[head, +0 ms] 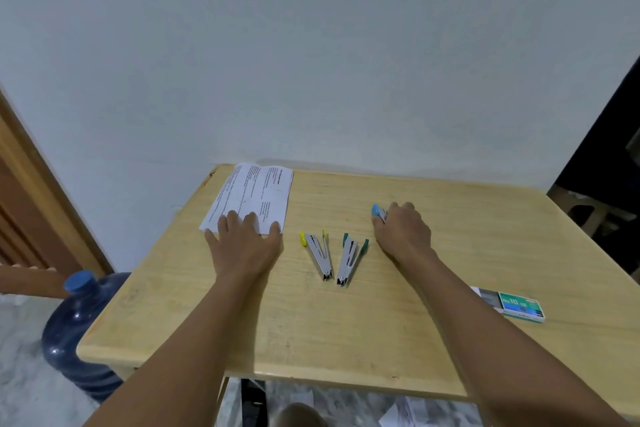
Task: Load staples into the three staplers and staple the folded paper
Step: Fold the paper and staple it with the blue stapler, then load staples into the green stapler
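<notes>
A folded printed paper (254,196) lies at the far left of the wooden table (311,333). My left hand (244,243) lies flat with its fingertips on the paper's near edge. Two staplers lie opened in a V in the middle: one with yellow tips (317,255), one with green tips (349,260). My right hand (403,230) covers a blue-tipped stapler (377,211), fingers curled round it; only its blue end shows. A green staple box (519,305), slid partly open, sits at the right.
A blue water jug (78,333) stands on the floor left of the table. A wall runs right behind the table's far edge. A wooden door frame (38,191) is at the left, dark furniture (602,163) at the right.
</notes>
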`<state>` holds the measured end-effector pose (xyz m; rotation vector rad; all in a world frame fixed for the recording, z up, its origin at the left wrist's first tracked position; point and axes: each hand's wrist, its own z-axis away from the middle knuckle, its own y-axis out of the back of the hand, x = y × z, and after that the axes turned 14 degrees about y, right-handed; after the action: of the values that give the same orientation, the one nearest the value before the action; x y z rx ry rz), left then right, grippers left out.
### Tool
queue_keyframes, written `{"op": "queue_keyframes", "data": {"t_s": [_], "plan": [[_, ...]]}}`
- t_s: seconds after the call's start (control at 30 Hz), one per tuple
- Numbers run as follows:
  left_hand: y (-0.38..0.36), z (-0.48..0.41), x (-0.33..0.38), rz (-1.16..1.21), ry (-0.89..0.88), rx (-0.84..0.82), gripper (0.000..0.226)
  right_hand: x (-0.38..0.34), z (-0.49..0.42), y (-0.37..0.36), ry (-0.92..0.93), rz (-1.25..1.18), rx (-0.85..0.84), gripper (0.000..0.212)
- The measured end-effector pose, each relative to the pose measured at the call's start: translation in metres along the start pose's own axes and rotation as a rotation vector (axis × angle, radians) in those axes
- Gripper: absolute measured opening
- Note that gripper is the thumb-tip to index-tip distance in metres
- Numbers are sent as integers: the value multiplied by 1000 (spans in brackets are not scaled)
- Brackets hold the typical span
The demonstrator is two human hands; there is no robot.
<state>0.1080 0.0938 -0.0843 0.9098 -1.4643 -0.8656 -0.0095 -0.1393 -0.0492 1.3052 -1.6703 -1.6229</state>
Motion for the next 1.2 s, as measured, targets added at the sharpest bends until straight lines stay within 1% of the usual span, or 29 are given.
{"op": "queue_keyframes", "data": {"t_s": [0.1, 0.13, 0.17, 0.23, 0.3, 0.37, 0.5, 0.67, 0.87, 0.93, 0.97, 1.0, 1.07, 1.13, 1.2], "plan": [[0, 0, 0, -33, 6, -18, 63, -1, -7, 5, -56, -85, -73, 56], [0, 0, 0, -38, 10, -20, 63, 0, -3, 8, -56, -123, -103, 60], [-1, 0, 0, -37, 14, -19, 61, 1, 3, 10, -38, -153, -119, 60], [-2, 0, 1, -32, 6, 4, 56, 6, 20, 14, 24, -170, -126, 47], [-4, -1, 1, -31, -47, 30, 51, 6, 32, 16, 51, -178, -111, 32], [-4, -1, 1, 1, -92, 24, 44, 8, 32, 16, 54, -201, -54, 27], [-3, -1, 0, 70, -71, 9, 42, 6, 11, 11, 79, -210, 4, 26], [-2, -1, 1, 91, -73, 29, 41, 3, -32, 1, 62, -69, 34, 26], [0, 2, 2, 111, -73, 50, 39, 2, -61, -3, 33, -69, 6, 30], [1, 2, 1, 107, -70, 46, 39, 0, -57, 0, 37, -122, -1, 26], [1, 2, 1, 107, -70, 42, 39, -1, -53, 2, 41, -163, 11, 27], [0, 2, 1, 107, -70, 38, 39, -2, -46, 6, 41, -204, 28, 32], [-1, 1, 0, 101, -67, 37, 40, -7, -24, 16, 6, -277, 22, 50], [-1, 0, -1, 93, -70, 43, 40, -12, 5, 25, -38, -326, -62, 58], [-1, -1, 0, 90, -77, 52, 39, -19, 34, 27, -55, -328, -187, 58]]}}
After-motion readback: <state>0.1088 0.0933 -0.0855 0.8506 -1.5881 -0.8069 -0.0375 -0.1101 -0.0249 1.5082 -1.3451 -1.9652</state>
